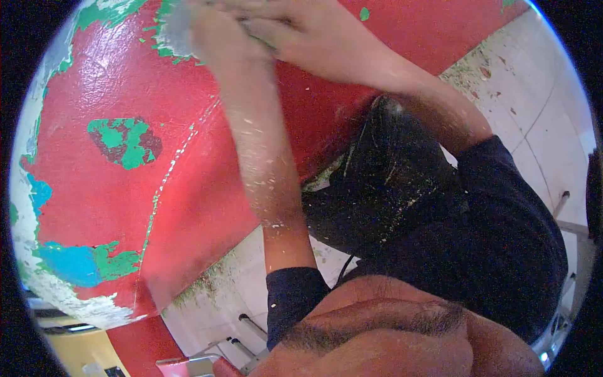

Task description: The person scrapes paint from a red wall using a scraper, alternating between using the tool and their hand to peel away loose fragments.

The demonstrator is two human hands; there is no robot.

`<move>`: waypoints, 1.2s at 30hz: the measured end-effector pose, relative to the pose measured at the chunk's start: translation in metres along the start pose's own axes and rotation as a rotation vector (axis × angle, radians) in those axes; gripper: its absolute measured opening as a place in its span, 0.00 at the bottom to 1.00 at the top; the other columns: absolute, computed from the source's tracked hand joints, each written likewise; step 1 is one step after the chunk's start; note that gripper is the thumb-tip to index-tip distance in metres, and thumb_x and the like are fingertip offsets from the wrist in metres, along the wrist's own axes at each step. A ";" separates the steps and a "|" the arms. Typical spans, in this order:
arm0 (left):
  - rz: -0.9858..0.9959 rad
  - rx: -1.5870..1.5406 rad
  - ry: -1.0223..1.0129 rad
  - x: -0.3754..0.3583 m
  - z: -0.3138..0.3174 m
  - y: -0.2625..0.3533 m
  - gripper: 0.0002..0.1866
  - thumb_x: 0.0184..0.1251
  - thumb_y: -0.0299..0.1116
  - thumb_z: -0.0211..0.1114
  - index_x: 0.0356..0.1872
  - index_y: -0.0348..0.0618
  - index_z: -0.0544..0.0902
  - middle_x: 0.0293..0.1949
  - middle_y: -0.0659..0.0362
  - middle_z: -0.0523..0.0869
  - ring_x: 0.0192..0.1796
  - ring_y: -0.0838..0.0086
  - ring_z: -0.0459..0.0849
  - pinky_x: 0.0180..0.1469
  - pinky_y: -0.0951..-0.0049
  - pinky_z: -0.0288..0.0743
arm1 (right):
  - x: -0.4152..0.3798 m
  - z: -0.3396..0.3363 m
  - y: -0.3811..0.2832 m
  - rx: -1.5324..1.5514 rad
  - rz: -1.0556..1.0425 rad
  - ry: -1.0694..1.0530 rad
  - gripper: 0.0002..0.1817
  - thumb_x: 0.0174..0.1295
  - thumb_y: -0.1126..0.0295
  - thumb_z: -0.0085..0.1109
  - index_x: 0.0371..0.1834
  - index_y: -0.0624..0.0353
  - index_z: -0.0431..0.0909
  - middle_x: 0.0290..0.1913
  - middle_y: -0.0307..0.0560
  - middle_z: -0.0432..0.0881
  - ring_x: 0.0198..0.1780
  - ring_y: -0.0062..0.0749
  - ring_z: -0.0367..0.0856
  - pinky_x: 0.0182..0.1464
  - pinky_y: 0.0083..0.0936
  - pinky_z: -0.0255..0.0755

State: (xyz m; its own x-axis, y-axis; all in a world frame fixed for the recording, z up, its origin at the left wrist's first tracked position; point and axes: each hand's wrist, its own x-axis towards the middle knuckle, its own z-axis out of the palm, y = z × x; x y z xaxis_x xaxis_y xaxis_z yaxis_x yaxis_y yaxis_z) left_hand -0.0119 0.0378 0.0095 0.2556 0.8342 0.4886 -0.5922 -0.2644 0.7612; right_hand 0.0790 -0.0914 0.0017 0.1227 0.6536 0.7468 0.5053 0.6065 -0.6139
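Both my hands are together at the top edge of the view, over a large curved red surface (207, 163) with peeling paint. My left hand (220, 31) is blurred, its fingers mostly out of sight, and looks closed. Against it lies my right hand (286, 28), fingers curled. Whatever they grip is hidden, with only a small greyish bit between them. Just left of the hands is a pale bared patch (176, 31) edged in green. Paint flakes cling to my left forearm.
Green patches (129, 141) and a blue patch (69, 264) show through the red. Paint debris (210, 286) litters the tiled floor (534, 113). My dark-clothed leg (389, 188) is bent close to the surface. Metal furniture legs (251, 327) stand at the bottom.
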 end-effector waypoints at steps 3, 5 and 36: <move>0.020 0.041 0.094 -0.017 0.015 -0.021 0.08 0.75 0.35 0.45 0.36 0.47 0.71 0.28 0.62 0.73 0.29 0.72 0.75 0.29 0.70 0.75 | -0.015 -0.002 0.005 0.070 0.011 -0.010 0.17 0.68 0.70 0.51 0.58 0.60 0.80 0.36 0.73 0.78 0.37 0.64 0.83 0.37 0.44 0.75; -0.215 -0.589 -0.156 0.006 -0.002 0.005 0.10 0.76 0.36 0.46 0.34 0.48 0.71 0.27 0.62 0.73 0.28 0.73 0.75 0.28 0.70 0.74 | -0.004 0.001 0.001 0.098 -0.012 0.063 0.15 0.68 0.69 0.52 0.54 0.62 0.81 0.36 0.73 0.78 0.36 0.63 0.84 0.37 0.44 0.75; -0.061 0.003 0.161 0.004 0.018 -0.008 0.16 0.81 0.44 0.49 0.34 0.49 0.78 0.22 0.71 0.69 0.23 0.80 0.67 0.25 0.76 0.64 | -0.010 0.009 -0.003 -0.270 -0.004 0.108 0.14 0.65 0.63 0.54 0.50 0.49 0.84 0.32 0.62 0.84 0.36 0.62 0.85 0.41 0.53 0.80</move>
State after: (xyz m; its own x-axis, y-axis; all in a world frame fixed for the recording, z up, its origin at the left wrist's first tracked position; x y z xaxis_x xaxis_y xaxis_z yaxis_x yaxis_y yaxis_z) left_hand 0.0078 0.0351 0.0129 0.1652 0.9153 0.3673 -0.5768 -0.2124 0.7888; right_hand 0.0690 -0.0959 -0.0067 0.2028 0.5906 0.7811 0.7136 0.4571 -0.5309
